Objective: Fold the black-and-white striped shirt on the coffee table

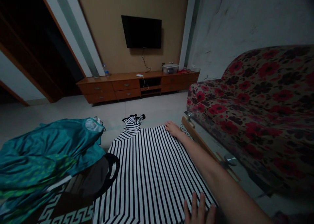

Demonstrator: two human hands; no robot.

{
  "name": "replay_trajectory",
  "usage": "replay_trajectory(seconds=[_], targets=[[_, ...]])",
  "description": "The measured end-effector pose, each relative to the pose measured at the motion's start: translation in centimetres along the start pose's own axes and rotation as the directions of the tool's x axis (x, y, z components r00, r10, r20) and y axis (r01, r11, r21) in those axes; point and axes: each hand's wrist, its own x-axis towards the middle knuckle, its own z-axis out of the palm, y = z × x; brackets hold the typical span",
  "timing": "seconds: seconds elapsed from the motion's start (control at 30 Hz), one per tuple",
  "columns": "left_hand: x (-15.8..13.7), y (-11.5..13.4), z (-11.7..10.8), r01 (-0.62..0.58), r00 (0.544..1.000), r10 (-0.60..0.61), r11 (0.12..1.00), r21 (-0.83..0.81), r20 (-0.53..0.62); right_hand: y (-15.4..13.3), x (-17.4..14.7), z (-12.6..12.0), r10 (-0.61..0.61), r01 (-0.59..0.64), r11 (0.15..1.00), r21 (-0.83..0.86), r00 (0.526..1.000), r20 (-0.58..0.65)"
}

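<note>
A black-and-white striped shirt (pixel 152 165) lies spread over a low table, its black neckline (pixel 115 168) facing left and one sleeve (pixel 131 125) bunched at the far side. My right hand (pixel 173 128) rests on the shirt's far right corner, fingers laid over the cloth. Nearer to me, my left hand (pixel 199 211) lies on the shirt close to its right edge with fingers spread; the frame's bottom edge cuts it off. To the left of the shirt is a heap of teal and green clothing (pixel 54 145).
The brown table (pixel 71 194) has a white key pattern. A floral sofa (pixel 260 99) stands close on the right, with a glass-like shelf edge between. Across the tiled floor is a wooden TV cabinet (pixel 103 88) with a plastic box (pixel 170 68); a television (pixel 143 32) hangs above.
</note>
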Motion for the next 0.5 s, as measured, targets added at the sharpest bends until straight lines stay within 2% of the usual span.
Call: replay_trajectory(seconds=[0.07, 0.13, 0.17, 0.2, 0.23, 0.27, 0.3, 0.37, 0.43, 0.5], targets=[[-1.2, -1.7, -3.8, 0.057, 0.997, -0.056, 0.998, 0.025, -0.048, -0.3, -1.1, 0.0, 0.070, -0.070, 0.998, 0.002, 0.996, -0.054], [-2.4, -4.9, -8.2, 0.223, 0.958, -0.202, 0.970, 0.091, -0.202, -0.7, -2.7, 0.3, 0.121, -0.121, 0.993, 0.006, 0.989, -0.090], [-3.0, -6.9, -10.4, 0.337, 0.917, -0.294, 0.933, 0.126, -0.271, -0.9, -3.6, 0.5, 0.133, -0.133, 0.991, 0.009, 0.986, -0.099], [-3.6, -9.1, -12.3, 0.459, 0.856, -0.390, 0.875, 0.153, -0.339, -1.0, -4.5, 0.7, 0.136, -0.136, 0.991, 0.012, 0.985, -0.104], [-4.1, -11.2, -14.0, 0.547, 0.803, -0.453, 0.819, 0.176, -0.386, -1.1, -5.4, 0.9, 0.134, -0.133, 0.991, 0.015, 0.985, -0.108], [-4.6, -13.3, -15.2, 0.596, 0.775, -0.492, 0.778, 0.200, -0.397, -1.1, -6.1, 0.9, 0.128, -0.127, 0.992, 0.017, 0.985, -0.111], [-5.1, -15.1, -16.1, 0.658, 0.733, -0.550, 0.723, 0.211, -0.402, -1.0, -6.7, 0.9, 0.121, -0.119, 0.993, 0.020, 0.986, -0.112], [-5.9, -17.9, -16.8, 0.714, 0.691, -0.603, 0.657, 0.244, -0.398, -0.7, -7.3, 0.4, 0.109, -0.107, 0.994, 0.024, 0.988, -0.109], [-6.5, -19.3, -16.5, 0.722, 0.688, -0.610, 0.635, 0.276, -0.394, -0.5, -7.5, -0.3, 0.116, -0.114, 0.993, 0.026, 0.988, -0.105], [-6.9, -19.6, -16.0, 0.712, 0.699, -0.598, 0.635, 0.300, -0.392, -1.1, -7.7, -0.9, 0.156, -0.154, 0.988, 0.024, 0.980, -0.123]])
